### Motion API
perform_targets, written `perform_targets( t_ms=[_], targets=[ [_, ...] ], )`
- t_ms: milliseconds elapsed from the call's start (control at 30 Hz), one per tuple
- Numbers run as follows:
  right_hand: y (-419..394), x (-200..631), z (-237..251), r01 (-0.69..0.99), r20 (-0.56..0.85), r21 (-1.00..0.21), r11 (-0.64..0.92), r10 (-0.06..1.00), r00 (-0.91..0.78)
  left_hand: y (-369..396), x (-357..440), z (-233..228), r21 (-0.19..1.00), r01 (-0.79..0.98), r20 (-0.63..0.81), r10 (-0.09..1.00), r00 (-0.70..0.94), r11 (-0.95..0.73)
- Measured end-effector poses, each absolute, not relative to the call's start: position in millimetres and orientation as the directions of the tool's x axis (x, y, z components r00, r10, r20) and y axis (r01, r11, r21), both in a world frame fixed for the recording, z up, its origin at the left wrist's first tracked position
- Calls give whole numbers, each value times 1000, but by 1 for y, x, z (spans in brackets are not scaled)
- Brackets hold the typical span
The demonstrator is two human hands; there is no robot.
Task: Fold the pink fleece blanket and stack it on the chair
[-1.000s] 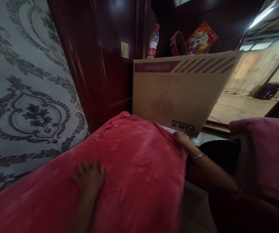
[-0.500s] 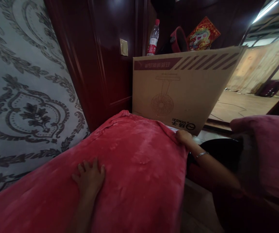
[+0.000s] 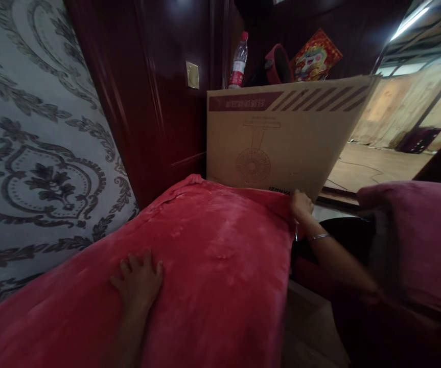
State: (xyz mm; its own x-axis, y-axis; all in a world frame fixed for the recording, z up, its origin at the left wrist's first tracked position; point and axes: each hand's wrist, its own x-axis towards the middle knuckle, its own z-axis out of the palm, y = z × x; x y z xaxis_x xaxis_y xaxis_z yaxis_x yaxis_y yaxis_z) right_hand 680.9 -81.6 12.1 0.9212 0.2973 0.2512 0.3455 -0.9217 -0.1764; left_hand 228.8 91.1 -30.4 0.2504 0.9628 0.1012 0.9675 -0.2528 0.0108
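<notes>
While the left hand (image 3: pixel 139 283) lies flat on the red cloth (image 3: pixel 216 266), much as it did a second ago, the right hand (image 3: pixel 301 205) has brought the cloth's edge up and outward at the far right corner. The left hand's fingers are spread wide, and it grips nothing. The right hand's fingers are bent closed around the edge, so that a taut fold runs from there along the far side; exactly how the thumb sits cannot be told.

The cloth stretches from the near side of the view to the foot of the box (image 3: pixel 300 133), between the patterned wall (image 3: pixel 44 179) on the left and the dark gap on the right. Half a second ago a white strip showed between its far edge and the box; now the raised fold hides it. The fold and the right hand also cover most of the black logo (image 3: pixel 279 192) low on the box, leaving only part of the upside-down lettering, where before it stood clear.

The bracelet (image 3: pixel 321 236) remains on the right wrist, which is near the black object (image 3: pixel 352 230) beside the pink cloth (image 3: pixel 427 240). On the box, the bottle (image 3: pixel 238 61), the red band (image 3: pixel 274 66) and the bright card (image 3: pixel 317 56) keep their places relative to one another.
</notes>
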Motion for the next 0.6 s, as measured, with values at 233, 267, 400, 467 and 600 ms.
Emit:
perform_targets(
  t_ms=[233, 267, 400, 467, 600],
  targets=[
    [-61, 667, -22, 554, 412, -168, -816, 452, 791, 92, 228, -33, -1, 966, 121, 959, 257, -259],
    [-56, 665, -30, 637, 406, -131, -760, 545, 734, 92, 228, -34, -5, 965, 124, 958, 260, -262],
    [-49, 668, -59, 699, 163, -61, -712, 684, 711, 91, 228, -34, -19, 965, 129, 957, 260, -260],
    [-52, 676, -66, 630, 75, -61, -774, 626, 776, 90, 229, -32, -28, 966, 121, 959, 257, -256],
    [-51, 682, -66, 508, 58, -59, -859, 505, 861, 87, 230, -28, -38, 966, 103, 960, 260, -257]
  ],
)
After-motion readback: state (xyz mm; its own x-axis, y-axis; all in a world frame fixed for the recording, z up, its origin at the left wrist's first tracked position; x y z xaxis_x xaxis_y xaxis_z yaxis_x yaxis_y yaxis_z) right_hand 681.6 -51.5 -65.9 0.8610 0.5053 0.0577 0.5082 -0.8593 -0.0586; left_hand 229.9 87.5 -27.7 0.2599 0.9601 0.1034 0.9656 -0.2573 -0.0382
